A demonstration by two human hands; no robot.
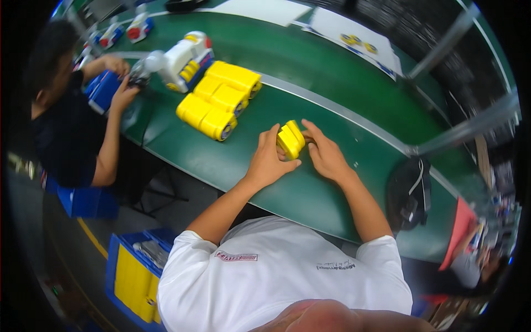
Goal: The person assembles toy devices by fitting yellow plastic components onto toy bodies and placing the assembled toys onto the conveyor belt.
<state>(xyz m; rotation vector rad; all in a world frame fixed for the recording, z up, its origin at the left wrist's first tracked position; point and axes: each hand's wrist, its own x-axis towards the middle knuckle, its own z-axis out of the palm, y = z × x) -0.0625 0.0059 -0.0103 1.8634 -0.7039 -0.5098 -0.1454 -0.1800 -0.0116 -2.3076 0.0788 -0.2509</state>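
Note:
Above the green table, a small ridged yellow plastic part (291, 140) sits between my two hands. My left hand (267, 159) is closed round its left and lower side, the thumb reaching along the bottom. From the right, my right hand (326, 150) bends its fingers against the part's edge; some fingertips are hidden. To the left lie several larger yellow plastic housings (206, 116) side by side, each with a dark round end facing right. Behind them stands a white and blue toy-like assembly (187, 62) with yellow and red pieces.
At the left, a person in black (72, 127) handles a blue piece (105, 89). A metal rail (332, 113) crosses the table. A black bag-like object (408, 193) lies at the right. White sheets (354, 41) with small yellow rings are behind. A blue bin (113, 265) stands lower left.

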